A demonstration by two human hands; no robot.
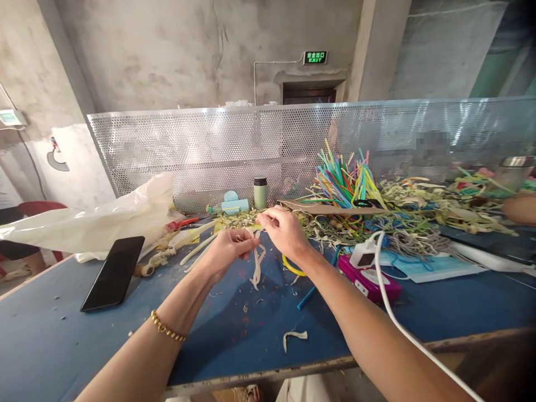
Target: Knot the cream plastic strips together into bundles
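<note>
Over the middle of the blue table, my left hand point(234, 250) pinches a pale, thin strip point(257, 268) whose ends hang below the fingers. Just to its right and slightly higher, my right hand point(281, 228) has its thumb and fingers pressed together near the top of the strip. Whatever sits between the right fingertips is too small to make out. A loose cream scrap point(295, 336) lies near the table's front edge, and a blue stick point(307, 297) rests below my right hand.
A black phone point(114, 273) and a plastic bag point(104, 215) lie left. Colourful pipe cleaners point(347, 178), a green bottle point(260, 193) and tangled dried strips stand behind. Right are a magenta box point(370, 281) with a white cable point(387, 304) and a blue mask point(435, 267).
</note>
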